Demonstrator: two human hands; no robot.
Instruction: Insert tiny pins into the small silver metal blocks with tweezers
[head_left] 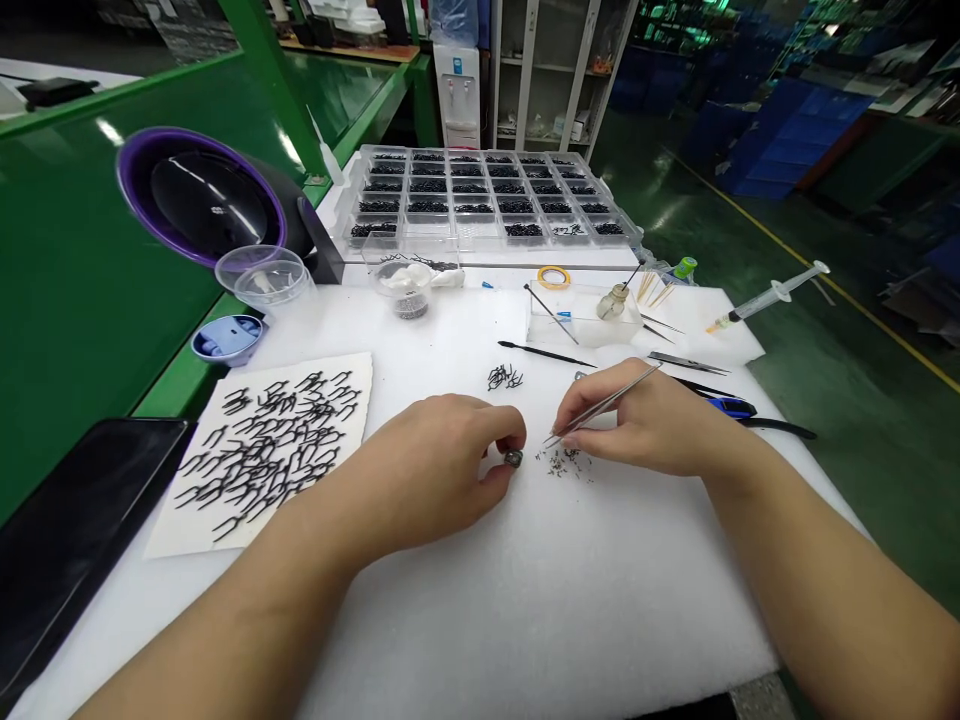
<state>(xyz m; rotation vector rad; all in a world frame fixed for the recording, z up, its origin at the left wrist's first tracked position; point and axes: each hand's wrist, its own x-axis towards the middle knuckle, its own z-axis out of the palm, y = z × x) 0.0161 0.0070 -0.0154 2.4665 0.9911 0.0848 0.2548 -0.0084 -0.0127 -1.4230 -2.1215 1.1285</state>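
My left hand (442,465) rests on the white foam surface (465,620), its thumb and forefinger closed around a small dark metal piece (513,458). In my right hand (630,420) are slim metal tweezers (604,405), gripped between thumb and fingers. Their tips point down at a scatter of tiny metal bits (566,463) just right of the left hand. Whether the tips hold a bit is too small to tell. Beyond the left hand lies a little heap of black bent wire-like parts (505,377).
At left, a pale sheet (356,385) carries many black forked parts. A compartment tray (469,228) stands at the back, near a purple-rimmed fan (214,200). Further right lie a black stick tool (547,353), a small glass bottle (613,302), blue-handled pliers (731,406) and a syringe (772,295).
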